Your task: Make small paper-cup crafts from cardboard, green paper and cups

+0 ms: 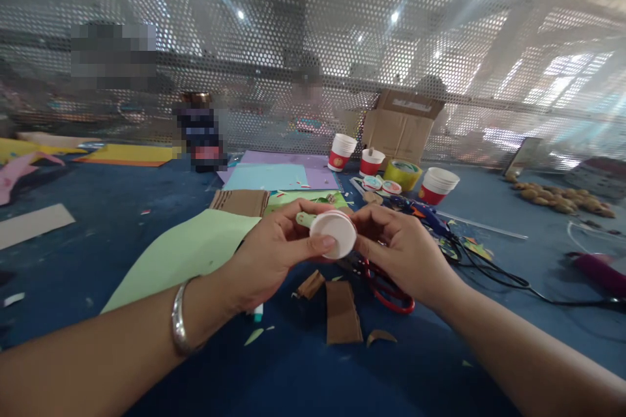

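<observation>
Both of my hands hold up a small white round paper cup, its flat bottom turned toward me, above a blue table. My left hand, with a silver bangle on its wrist, grips the cup from the left, thumb pressed on the disc. From the right, my right hand pinches the cup's rim with closed fingers. A bit of light green paper shows behind the cup. Below the hands lie brown cardboard scraps and red-handled scissors.
A light green paper sheet, corrugated cardboard, blue and purple sheets lie nearby. Red-and-white paper cups, a yellow tape roll, a glue gun with black cord and a cardboard box stand behind. A perforated metal screen backs the table.
</observation>
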`<state>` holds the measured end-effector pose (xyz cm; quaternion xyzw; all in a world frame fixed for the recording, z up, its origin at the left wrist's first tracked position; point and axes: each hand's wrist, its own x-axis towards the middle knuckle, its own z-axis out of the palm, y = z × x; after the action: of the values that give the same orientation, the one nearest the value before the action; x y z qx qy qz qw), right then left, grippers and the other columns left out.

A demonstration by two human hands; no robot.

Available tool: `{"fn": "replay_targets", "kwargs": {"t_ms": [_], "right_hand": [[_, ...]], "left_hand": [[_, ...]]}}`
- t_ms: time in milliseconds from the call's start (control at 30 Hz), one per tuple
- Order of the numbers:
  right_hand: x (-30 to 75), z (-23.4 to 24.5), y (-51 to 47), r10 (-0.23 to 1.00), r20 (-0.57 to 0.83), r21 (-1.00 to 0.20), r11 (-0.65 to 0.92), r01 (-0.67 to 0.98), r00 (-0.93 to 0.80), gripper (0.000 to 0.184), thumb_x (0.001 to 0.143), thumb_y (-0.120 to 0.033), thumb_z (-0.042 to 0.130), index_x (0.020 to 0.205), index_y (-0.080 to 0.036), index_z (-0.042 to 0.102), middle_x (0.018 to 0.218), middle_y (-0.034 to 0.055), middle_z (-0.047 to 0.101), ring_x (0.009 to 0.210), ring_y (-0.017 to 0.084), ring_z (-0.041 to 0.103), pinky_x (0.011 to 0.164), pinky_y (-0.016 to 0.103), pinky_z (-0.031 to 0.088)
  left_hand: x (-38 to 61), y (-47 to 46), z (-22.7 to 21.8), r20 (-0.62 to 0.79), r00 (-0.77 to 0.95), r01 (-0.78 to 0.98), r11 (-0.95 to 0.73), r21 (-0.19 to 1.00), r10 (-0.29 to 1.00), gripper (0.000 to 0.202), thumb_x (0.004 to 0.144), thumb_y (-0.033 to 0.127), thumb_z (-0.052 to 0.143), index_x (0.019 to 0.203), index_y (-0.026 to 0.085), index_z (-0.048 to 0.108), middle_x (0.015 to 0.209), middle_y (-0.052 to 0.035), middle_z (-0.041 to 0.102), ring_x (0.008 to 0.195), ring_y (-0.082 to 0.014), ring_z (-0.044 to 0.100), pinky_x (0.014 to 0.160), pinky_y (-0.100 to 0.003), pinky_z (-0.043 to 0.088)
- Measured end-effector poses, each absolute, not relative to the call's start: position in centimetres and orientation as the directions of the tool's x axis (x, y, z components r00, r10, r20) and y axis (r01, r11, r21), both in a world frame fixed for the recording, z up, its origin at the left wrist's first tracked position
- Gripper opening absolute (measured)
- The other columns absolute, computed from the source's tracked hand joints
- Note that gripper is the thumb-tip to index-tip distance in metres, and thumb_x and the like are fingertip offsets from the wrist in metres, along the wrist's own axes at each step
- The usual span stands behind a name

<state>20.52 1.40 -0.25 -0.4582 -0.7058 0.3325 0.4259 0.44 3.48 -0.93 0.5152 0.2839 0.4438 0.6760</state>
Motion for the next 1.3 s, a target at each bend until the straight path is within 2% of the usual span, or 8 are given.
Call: {"fn": "replay_targets", "kwargs": {"t_ms": [300, 467, 600, 667, 767, 867, 1100, 1300], "right_hand": [[20.41, 0.24, 1.08, 0.937, 0.258, -0.909, 0.318, 0.268, -0.237, 0.019, 0.093, -0.028, 0.065, 0.11, -0.023, 0.072, 0.099, 0.0025, 0.077, 0.091, 0.019, 0.071, 0.082, 0.031, 0.054], [20.6, -0.04, 1.21, 0.947, 0.251, -0.912, 0.301, 0.281, -0.199, 0.022, 0.091, -0.028, 0.067, 0.112, -0.021, 0.071, 0.092, 0.003, 0.076, 0.089, 0.02, 0.072, 0.079, 0.032, 0.055], [20.54, 0.0, 1.14, 0.943, 0.251, -0.9, 0.31, 0.305, -0.216, 0.022, 0.093, -0.029, 0.065, 0.113, -0.021, 0.07, 0.092, 0.0032, 0.075, 0.087, 0.019, 0.071, 0.079, 0.032, 0.056], [20.45, 0.02, 1.09, 0.941, 0.286, -0.879, 0.333, 0.34, -0.182, 0.021, 0.092, -0.029, 0.065, 0.111, -0.021, 0.069, 0.094, 0.0038, 0.074, 0.087, 0.019, 0.07, 0.078, 0.031, 0.055], [20.31, 0.04, 0.96, 0.9, 0.429, -0.786, 0.417, 0.456, -0.083, 0.013, 0.09, -0.026, 0.068, 0.102, -0.021, 0.07, 0.092, 0.0036, 0.07, 0.081, 0.017, 0.066, 0.074, 0.03, 0.054], [20.2, 0.03, 0.84, 0.855, 0.512, -0.697, 0.469, 0.543, -0.081, 0.006, 0.089, -0.023, 0.069, 0.094, -0.02, 0.071, 0.086, 0.002, 0.066, 0.076, 0.015, 0.062, 0.071, 0.029, 0.052], [19.95, -0.29, 0.72, 0.849, 0.505, -0.665, 0.496, 0.558, -0.155, 0.009, 0.091, -0.018, 0.065, 0.092, -0.021, 0.073, 0.085, 0.0004, 0.065, 0.078, 0.015, 0.061, 0.073, 0.029, 0.049], [20.22, -0.21, 0.83, 0.858, 0.508, -0.657, 0.443, 0.61, -0.075, 0.013, 0.09, -0.026, 0.069, 0.101, -0.022, 0.074, 0.092, 0.0037, 0.068, 0.083, 0.018, 0.063, 0.076, 0.031, 0.05]], "left_hand": [[0.35, 3.58, -0.9, 0.049, 0.424, -0.372, 0.124, 0.92, 0.905, 0.035, 0.077, 0.016, 0.083, 0.107, 0.02, 0.066, 0.094, -0.0008, 0.075, 0.084, -0.0122, 0.068, 0.075, -0.023, 0.06], [0.38, 3.93, -1.07, 0.013, 0.41, -0.386, 0.16, 0.908, 0.912, 0.034, 0.076, 0.015, 0.084, 0.104, 0.021, 0.065, 0.094, 0.0, 0.075, 0.085, -0.0119, 0.069, 0.075, -0.022, 0.059], [0.42, 3.79, -0.9, -0.003, 0.372, -0.367, 0.15, 0.918, 0.928, 0.043, 0.076, 0.015, 0.083, 0.112, 0.022, 0.062, 0.093, -0.0007, 0.075, 0.083, -0.0119, 0.068, 0.076, -0.022, 0.058], [0.43, 3.8, -0.83, 0.006, 0.345, -0.352, 0.124, 0.928, 0.939, 0.045, 0.075, 0.016, 0.084, 0.114, 0.021, 0.061, 0.091, -0.0013, 0.075, 0.083, -0.0125, 0.068, 0.075, -0.023, 0.058], [0.41, 3.9, -0.84, 0.045, 0.298, -0.341, 0.062, 0.938, 0.954, 0.043, 0.073, 0.018, 0.085, 0.11, 0.021, 0.062, 0.09, -0.0014, 0.075, 0.084, -0.0141, 0.067, 0.074, -0.024, 0.058], [0.34, 3.92, -1.08, 0.099, 0.264, -0.313, -0.012, 0.95, 0.96, 0.04, 0.074, 0.021, 0.085, 0.108, 0.022, 0.062, 0.091, -0.0009, 0.075, 0.084, -0.0145, 0.066, 0.074, -0.024, 0.057], [0.23, 3.57, -1.61, 0.188, 0.294, -0.214, -0.128, 0.968, 0.937, 0.041, 0.076, 0.023, 0.085, 0.112, 0.024, 0.065, 0.097, -0.0009, 0.075, 0.089, -0.0158, 0.066, 0.079, -0.026, 0.054], [0.46, 3.51, -1.23, 0.095, 0.288, -0.291, -0.008, 0.957, 0.953, 0.051, 0.072, 0.024, 0.088, 0.114, 0.023, 0.06, 0.094, -0.0011, 0.075, 0.083, -0.0145, 0.067, 0.079, -0.026, 0.053]]}}
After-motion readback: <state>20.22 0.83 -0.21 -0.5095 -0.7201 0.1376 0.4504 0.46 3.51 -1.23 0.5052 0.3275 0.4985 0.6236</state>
